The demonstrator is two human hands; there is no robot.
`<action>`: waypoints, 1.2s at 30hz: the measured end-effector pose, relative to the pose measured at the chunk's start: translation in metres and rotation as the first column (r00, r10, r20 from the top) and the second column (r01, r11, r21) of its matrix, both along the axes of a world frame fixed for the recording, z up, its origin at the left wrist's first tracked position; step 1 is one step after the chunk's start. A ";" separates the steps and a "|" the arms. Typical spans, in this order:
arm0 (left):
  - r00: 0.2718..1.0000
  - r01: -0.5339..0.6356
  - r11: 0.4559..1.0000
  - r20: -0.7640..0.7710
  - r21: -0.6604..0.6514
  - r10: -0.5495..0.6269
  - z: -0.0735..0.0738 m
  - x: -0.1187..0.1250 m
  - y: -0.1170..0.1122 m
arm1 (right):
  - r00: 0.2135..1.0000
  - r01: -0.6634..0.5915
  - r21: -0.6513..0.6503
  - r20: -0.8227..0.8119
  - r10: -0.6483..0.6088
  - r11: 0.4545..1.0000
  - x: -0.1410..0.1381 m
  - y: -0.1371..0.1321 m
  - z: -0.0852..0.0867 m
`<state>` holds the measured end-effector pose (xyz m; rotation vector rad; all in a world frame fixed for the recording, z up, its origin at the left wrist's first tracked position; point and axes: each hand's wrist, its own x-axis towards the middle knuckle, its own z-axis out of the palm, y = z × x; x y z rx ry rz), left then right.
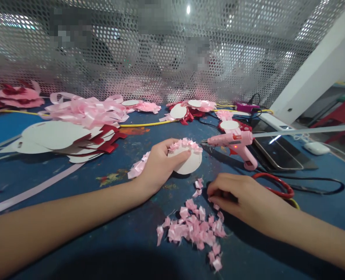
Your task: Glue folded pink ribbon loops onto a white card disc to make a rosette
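My left hand (163,161) grips a round white card disc (188,163), thumb flat on its face. Small pink ribbon pieces (187,144) line the disc's far edge. My right hand (233,194) hovers low over the table, fingers pinched together; what they hold, if anything, is hidden. Beside and below those fingers lies a loose heap of cut pink ribbon pieces (196,225). A pink glue gun (233,144) with a long glue stick (306,131) and a lit orange light rests to the right of the disc, nozzle towards it.
White and red card shapes (56,136) are stacked at left, near a pile of pink ribbon (87,109). Finished-looking rosettes (178,112) sit along the perforated metal screen (161,50). On the right are a phone (280,146), cables (315,181) and a white mouse-like object (316,148).
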<state>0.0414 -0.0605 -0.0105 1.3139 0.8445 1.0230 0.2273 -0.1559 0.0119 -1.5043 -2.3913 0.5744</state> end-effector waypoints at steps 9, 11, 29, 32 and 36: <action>0.988 -0.035 0.997 -0.146 0.067 0.044 0.003 -0.002 -0.002 | 0.998 0.029 0.074 -0.063 -0.024 0.997 0.002 0.002 0.000; 0.984 -0.028 0.998 -0.174 0.058 0.038 0.006 -0.001 -0.006 | 0.987 0.085 0.186 -0.149 -0.057 0.979 0.003 0.003 0.002; 0.978 0.096 0.994 -0.193 0.060 -0.082 0.015 0.001 -0.024 | 0.849 0.394 0.116 -0.425 -0.313 0.912 -0.002 0.010 0.004; 0.979 0.107 0.993 -0.179 0.059 -0.095 0.013 0.000 -0.023 | 0.820 0.398 0.030 -0.459 -0.341 0.917 0.000 0.011 0.006; 0.988 0.039 0.998 -0.148 0.041 -0.033 0.010 0.000 -0.019 | 0.881 0.261 -0.029 -0.400 -0.250 0.965 0.005 0.006 0.012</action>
